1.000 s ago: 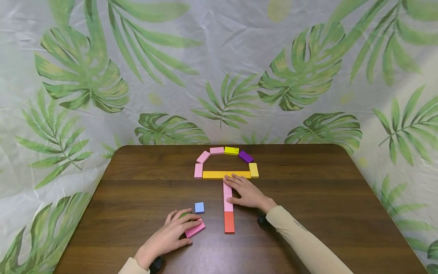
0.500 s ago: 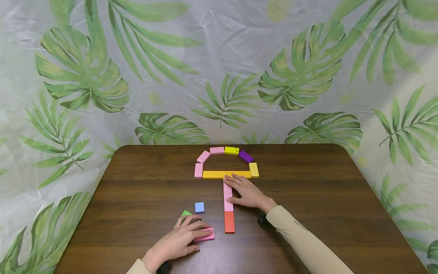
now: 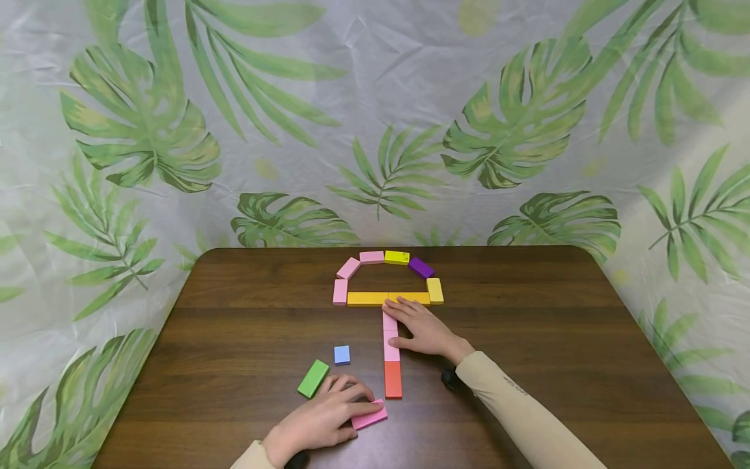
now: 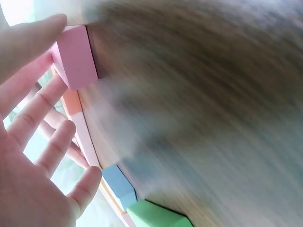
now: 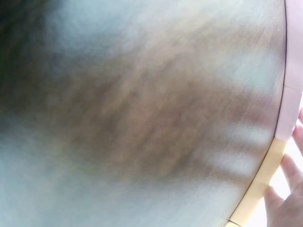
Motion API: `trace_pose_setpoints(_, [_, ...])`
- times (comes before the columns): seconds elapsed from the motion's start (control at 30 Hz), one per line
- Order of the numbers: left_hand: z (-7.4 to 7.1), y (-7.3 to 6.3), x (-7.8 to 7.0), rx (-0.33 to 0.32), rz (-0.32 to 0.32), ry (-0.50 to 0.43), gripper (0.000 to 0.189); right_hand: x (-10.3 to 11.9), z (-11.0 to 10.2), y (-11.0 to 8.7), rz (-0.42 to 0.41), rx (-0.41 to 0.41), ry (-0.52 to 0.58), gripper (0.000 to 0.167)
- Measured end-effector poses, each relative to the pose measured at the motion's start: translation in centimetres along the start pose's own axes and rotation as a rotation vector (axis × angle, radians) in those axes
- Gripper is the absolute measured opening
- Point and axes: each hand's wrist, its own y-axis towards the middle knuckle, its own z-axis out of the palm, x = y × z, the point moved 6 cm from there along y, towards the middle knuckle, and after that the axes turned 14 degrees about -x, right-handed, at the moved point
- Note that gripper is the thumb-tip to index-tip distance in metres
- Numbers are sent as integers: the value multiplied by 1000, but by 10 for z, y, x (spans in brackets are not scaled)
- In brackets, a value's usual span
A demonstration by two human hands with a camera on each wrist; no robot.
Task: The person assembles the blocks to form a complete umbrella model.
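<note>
My left hand pinches a bright pink block between thumb and fingers, just below the lower end of a column of blocks. In the left wrist view the pink block lies at the thumb and first fingertips, with the other fingers spread. My right hand rests on the column, its fingertips at the junction with an orange bar and its thumb on a light pink block. A red block forms the column's lower end. The right wrist view catches only some fingertips beside the bar.
Above the orange bar, pink, yellow and purple blocks curve in an arch. A green block lies by the left hand, and a small blue block sits nearby. The brown table ends at a leaf-patterned cloth.
My left hand has slid the pink block right and toward the table's near side, turning it and uncovering the green block. The right hand has stayed where it was.
</note>
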Motion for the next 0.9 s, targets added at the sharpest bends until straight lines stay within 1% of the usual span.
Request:
trace_pose_setpoints(0.13, [1, 2, -2, -11, 8, 22, 51, 0, 0, 0, -7, -6, 3, 74])
trace_pose_setpoints(0.43, [4, 6, -4, -3, -13, 5, 53, 2, -1, 0, -8, -16, 6, 74])
trace_pose_setpoints(0.67, [7, 8, -4, -19, 6, 8, 53, 0, 0, -1, -9, -15, 0, 74])
trace_pose_setpoints(0.9, [8, 9, -4, -21, 0, 3, 55, 1, -1, -1, -18, -13, 1, 74])
